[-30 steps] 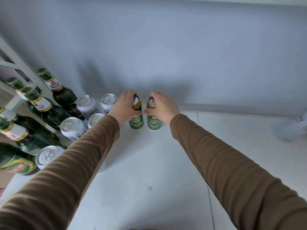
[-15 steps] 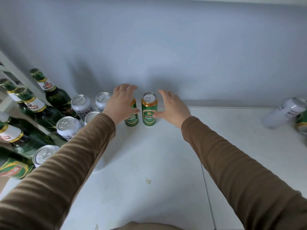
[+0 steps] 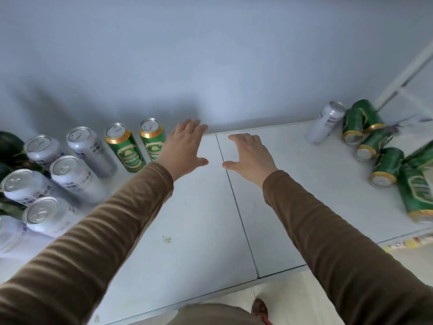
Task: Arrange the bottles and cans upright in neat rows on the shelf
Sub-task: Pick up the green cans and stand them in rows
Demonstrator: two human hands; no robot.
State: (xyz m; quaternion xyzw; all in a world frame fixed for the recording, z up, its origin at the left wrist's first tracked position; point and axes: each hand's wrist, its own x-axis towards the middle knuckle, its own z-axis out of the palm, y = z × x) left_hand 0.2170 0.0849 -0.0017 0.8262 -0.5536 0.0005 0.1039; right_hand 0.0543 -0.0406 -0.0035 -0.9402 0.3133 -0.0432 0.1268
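Right now both of your hands are out over the white shelf (image 3: 210,231), and neither one holds anything. Your left hand (image 3: 181,150) has its fingers straight and spread, palm down. It sits just to the right of two green cans. Your right hand (image 3: 250,154) is spread the same way, a little to the right of the left one, with the thin seam of the shelf running between them. Both arms wear brown sleeves (image 3: 117,221).

At the far side, by the gray wall (image 3: 210,55), two green cans with gold rims stand up side by side. The right green can (image 3: 152,139) is partly hidden behind your left hand, and the left green can (image 3: 124,147) stands just beside it. To the left of those stand the silver cans (image 3: 70,167), all upright, packed close in rows that run from far to near. At the very left edge you can see a bit of dark green bottles (image 3: 9,146), but they are mostly cut off.

Far to the right there is a messy pile. One silver can (image 3: 325,123) lies tipped on its side there. Next to it, the green cans (image 3: 375,141) lie on their sides, bunched up and touching each other. One big green can (image 3: 416,193) lies nearer to you at the right edge, and it looks blurry.

Near the bottom, past the shelf edge, a shoe (image 3: 260,308) shows on the pale floor.
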